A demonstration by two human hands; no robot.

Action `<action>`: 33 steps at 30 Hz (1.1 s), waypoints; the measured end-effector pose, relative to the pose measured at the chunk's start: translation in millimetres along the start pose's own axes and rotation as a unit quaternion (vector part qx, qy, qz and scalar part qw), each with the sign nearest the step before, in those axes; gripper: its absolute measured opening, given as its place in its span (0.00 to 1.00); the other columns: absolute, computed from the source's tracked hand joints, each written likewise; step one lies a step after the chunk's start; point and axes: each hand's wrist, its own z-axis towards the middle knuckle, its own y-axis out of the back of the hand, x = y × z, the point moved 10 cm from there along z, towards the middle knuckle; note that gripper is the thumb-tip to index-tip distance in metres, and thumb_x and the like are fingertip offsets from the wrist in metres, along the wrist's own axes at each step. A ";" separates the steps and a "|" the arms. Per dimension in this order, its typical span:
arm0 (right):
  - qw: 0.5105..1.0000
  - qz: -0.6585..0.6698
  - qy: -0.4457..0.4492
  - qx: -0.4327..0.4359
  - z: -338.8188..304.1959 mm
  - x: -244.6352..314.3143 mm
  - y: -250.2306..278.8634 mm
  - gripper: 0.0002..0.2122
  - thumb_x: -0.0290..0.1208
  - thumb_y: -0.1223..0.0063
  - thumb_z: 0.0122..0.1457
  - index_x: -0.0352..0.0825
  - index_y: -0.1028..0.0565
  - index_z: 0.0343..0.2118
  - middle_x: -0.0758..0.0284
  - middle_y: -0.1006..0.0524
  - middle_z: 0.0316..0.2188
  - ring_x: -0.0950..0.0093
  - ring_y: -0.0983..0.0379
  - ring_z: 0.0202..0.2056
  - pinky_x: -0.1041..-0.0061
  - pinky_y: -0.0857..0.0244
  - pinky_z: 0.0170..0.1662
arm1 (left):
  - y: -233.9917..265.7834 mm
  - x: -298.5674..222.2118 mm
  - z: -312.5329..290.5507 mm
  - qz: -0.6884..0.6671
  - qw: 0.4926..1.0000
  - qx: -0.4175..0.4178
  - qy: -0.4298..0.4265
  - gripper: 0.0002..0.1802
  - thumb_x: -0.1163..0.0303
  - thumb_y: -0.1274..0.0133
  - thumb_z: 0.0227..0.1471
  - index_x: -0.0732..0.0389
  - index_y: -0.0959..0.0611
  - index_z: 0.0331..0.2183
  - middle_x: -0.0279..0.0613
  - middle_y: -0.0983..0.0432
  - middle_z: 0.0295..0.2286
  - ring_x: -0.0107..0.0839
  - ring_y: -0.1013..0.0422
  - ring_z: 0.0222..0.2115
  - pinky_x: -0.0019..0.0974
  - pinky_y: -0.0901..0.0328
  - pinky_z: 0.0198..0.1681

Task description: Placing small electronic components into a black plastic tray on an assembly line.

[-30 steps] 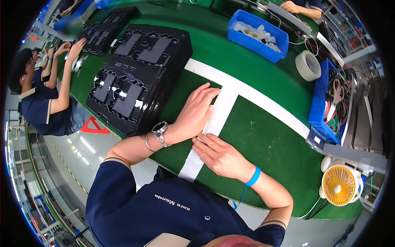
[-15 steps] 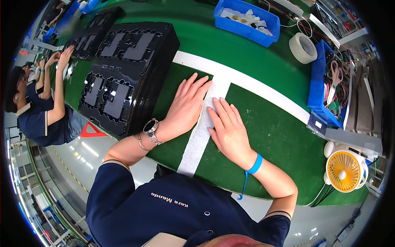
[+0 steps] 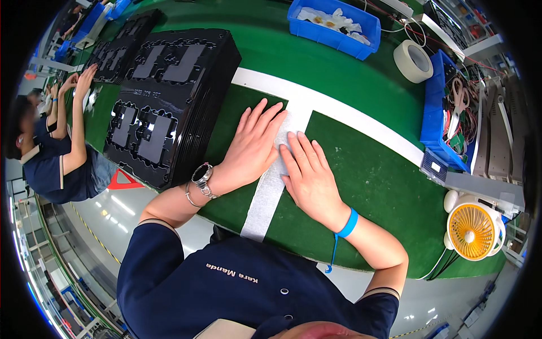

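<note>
My left hand [image 3: 254, 141] lies flat with its fingers stretched out, its fingertips on the edge of a white strip [image 3: 262, 206] that runs across the green work surface toward me. Beside it, a little nearer to me, my right hand [image 3: 311, 179] also rests flat, fingers extended over the strip and the green mat. Neither hand holds anything that I can see. A watch [image 3: 203, 179] and a thin bracelet circle my left wrist; a blue band [image 3: 350, 224] with a hanging cord is on my right. Left of my left hand stands a stack of black moulded trays [image 3: 169, 101].
A blue bin [image 3: 333, 31] with white pieces stands at the back. Right of it are a tape roll [image 3: 413, 61], a blue bin [image 3: 432, 113] of cables and tools, and a yellow-white fan [image 3: 473, 231]. At the far left a co-worker [image 3: 48, 152] reaches toward more black trays.
The whole view has shifted very slightly. Both my hands stay flat at about the same place on the strip.
</note>
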 end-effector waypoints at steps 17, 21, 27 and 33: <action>1.000 -0.003 0.000 0.000 -0.5 0.2 -0.4 0.31 0.33 0.36 0.56 0.26 0.32 0.61 0.48 0.37 0.66 0.52 0.43 0.69 0.52 0.49 0.70 | -3.1 -4.6 -0.5 0.008 1.000 0.013 -0.018 0.31 0.66 0.50 0.63 0.65 0.34 0.65 0.49 0.43 0.67 0.53 0.53 0.70 0.60 0.59 0.71; 1.000 -0.005 -0.001 -0.001 -0.6 -1.3 -1.2 0.30 0.33 0.36 0.55 0.26 0.31 0.60 0.48 0.37 0.66 0.52 0.43 0.69 0.52 0.49 0.70 | -2.2 -7.1 0.8 0.004 0.999 0.012 -0.029 0.30 0.66 0.50 0.63 0.64 0.32 0.64 0.47 0.43 0.67 0.54 0.53 0.70 0.61 0.58 0.71; 1.000 0.002 0.001 0.007 1.8 -0.1 -1.6 0.30 0.32 0.36 0.54 0.25 0.31 0.59 0.48 0.38 0.66 0.51 0.44 0.69 0.51 0.49 0.71 | 2.5 -8.8 0.6 0.015 0.999 -0.002 -0.035 0.30 0.66 0.49 0.62 0.65 0.30 0.62 0.48 0.42 0.67 0.55 0.52 0.69 0.62 0.54 0.70; 1.000 -0.013 0.006 0.017 -2.2 0.1 -8.1 0.29 0.30 0.38 0.55 0.24 0.31 0.59 0.47 0.38 0.67 0.51 0.43 0.69 0.49 0.51 0.71 | -4.6 -14.6 -3.3 -0.014 0.997 -0.002 -0.070 0.31 0.61 0.47 0.60 0.66 0.29 0.61 0.51 0.39 0.65 0.55 0.49 0.68 0.62 0.54 0.69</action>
